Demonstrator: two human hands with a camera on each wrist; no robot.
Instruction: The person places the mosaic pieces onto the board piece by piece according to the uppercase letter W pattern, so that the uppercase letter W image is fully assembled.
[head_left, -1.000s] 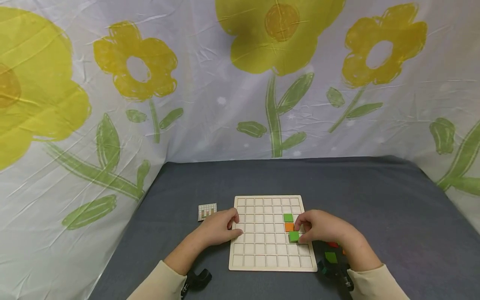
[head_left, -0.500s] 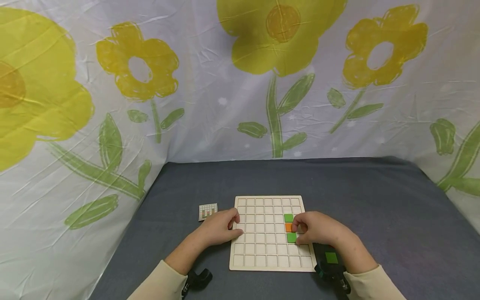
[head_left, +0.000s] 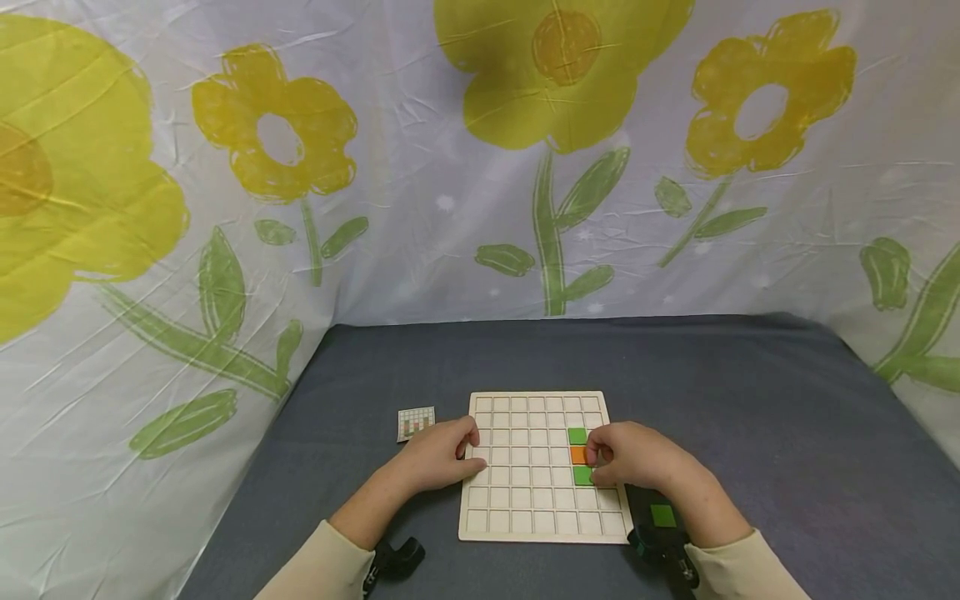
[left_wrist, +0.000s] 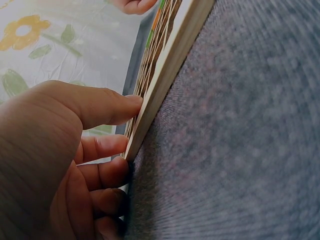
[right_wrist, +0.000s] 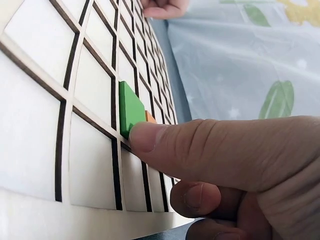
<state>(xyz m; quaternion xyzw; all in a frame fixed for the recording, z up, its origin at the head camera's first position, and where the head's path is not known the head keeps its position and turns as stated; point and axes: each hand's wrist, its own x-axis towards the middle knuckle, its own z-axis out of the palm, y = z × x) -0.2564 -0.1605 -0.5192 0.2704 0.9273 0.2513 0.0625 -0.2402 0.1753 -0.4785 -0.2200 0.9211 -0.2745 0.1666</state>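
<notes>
A pale wooden grid board [head_left: 498, 500] lies on the cloth. My left hand [head_left: 438, 454] rests at its left edge, thumb and fingers spread along the rim in the left wrist view. My right hand [head_left: 645, 454] is over the right side, its thumb [right_wrist: 150, 137] touching the near corner of a green tile [right_wrist: 131, 110]. That tile stands slightly proud of the grid in the right wrist view. Beyond it in the same column sit an orange tile [head_left: 577, 455] and another green tile [head_left: 576, 436]. The right fingers are bent beside the orange tile, apart from the thumb.
A small card with a printed grid [head_left: 415, 419] lies left of the board, partly behind the left hand. Another green tile [head_left: 662, 516] lies by the right wrist, near a black wrist device [head_left: 652, 546]. Dark grey cloth [head_left: 712, 367] covers the table before a flowered curtain.
The nearer green tile has shifted slightly left into line with the orange one, the right thumb at its edge. Red and orange pieces under the right forearm are now hidden. Left hand stays put.
</notes>
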